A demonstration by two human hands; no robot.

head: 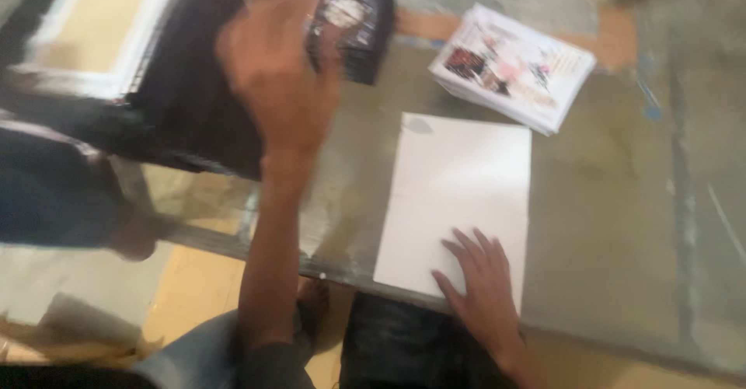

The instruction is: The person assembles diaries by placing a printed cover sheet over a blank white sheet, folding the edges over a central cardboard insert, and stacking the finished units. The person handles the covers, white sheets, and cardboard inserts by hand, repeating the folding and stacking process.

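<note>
The right hand (480,280) is laid flat on the near right corner of a blank white sheet (454,195), at about five o'clock on the page; its fingers are spread and pressed down on the paper, nothing being pinched, apparently so that the sheet is kept from sliding on the smooth glass tabletop (622,226). The left hand (276,70) is raised and blurred at about eleven o'clock from the sheet; it is seen from the back, fingers loosely extended toward a dark printed stack (353,20), and whether the stack is touched or gripped cannot be told through the blur. The white sheet lies squarely in front of the person, near the table's near edge, its long side running away from the body; a small grey mark is seen at its far left corner. At one o'clock from the sheet a pile of colourful printed leaflets (513,66) is set at an angle, near but apart from it; the pile seems to be kept within reach. A dark frame with a pale panel (101,31) lies at ten o'clock; the person's knees in dark trousers are seen below the glass.
</note>
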